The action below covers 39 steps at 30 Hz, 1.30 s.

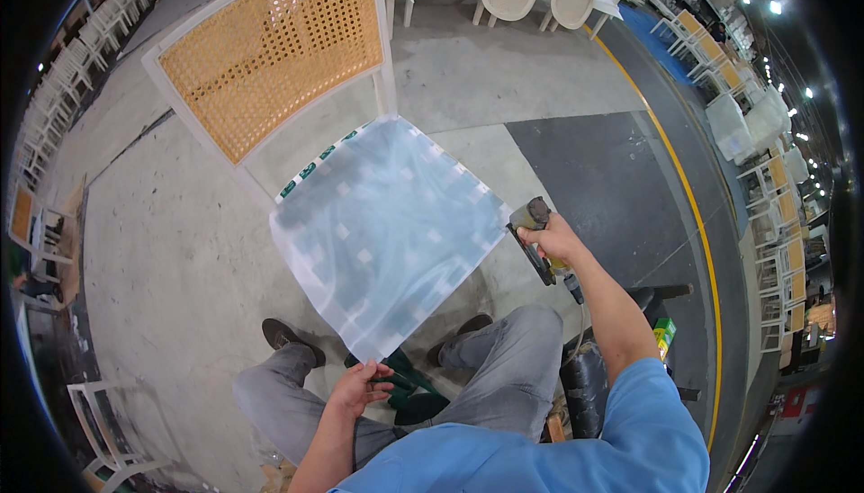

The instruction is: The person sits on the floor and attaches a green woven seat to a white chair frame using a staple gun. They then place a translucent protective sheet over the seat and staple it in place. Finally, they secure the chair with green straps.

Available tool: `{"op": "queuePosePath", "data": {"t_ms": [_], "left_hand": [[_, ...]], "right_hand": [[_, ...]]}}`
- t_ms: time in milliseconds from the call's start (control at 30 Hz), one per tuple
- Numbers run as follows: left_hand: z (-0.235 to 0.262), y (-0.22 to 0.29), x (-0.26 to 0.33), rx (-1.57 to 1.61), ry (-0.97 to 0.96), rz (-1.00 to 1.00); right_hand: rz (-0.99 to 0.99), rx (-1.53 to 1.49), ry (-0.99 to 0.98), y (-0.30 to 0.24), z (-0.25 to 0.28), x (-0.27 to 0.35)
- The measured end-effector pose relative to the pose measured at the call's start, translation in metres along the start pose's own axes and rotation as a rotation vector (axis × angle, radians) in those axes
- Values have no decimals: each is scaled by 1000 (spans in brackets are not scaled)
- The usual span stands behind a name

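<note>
Staple gun point(533, 214): gripped in right fingers point(527, 235). White sheet point(387, 232): on chair point(288, 43), beyond left fingers point(369, 371); their pinch on its corner unclear. Risk: loose hold could wrinkle sheet.

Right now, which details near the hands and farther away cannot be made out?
All in the head view:
Cane-backed chair: front legs, hidden below the translucent sheet.
Staple gun: most of its grip, covered by the right hand.
Dark green item: full shape, partly hidden by the left hand.
Distant white chairs at far left: too small to count.
</note>
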State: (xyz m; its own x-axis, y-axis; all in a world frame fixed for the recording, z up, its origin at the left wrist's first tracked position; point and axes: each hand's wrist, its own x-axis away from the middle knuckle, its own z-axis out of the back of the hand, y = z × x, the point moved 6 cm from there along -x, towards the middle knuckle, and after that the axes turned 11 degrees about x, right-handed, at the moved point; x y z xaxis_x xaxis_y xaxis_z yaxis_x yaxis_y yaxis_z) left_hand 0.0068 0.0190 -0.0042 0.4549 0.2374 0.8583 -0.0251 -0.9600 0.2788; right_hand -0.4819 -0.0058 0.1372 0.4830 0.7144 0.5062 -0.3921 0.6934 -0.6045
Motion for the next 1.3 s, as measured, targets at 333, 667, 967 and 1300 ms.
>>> {"op": "queuePosePath", "data": {"t_ms": [333,667,967,1300], "left_hand": [[5,0,-2,-7,51,-10],[5,1,-1,50,34,-34],[4,2,-2,32,35,-58],[1,-2,3,6,61,-13]], "right_hand": [[-15,155,-100,-13,-39,17],[8,45,-162,-21,-69,44],[10,113,-192,-32,-89,50],[5,198,-271,-53,-128,79]]}}
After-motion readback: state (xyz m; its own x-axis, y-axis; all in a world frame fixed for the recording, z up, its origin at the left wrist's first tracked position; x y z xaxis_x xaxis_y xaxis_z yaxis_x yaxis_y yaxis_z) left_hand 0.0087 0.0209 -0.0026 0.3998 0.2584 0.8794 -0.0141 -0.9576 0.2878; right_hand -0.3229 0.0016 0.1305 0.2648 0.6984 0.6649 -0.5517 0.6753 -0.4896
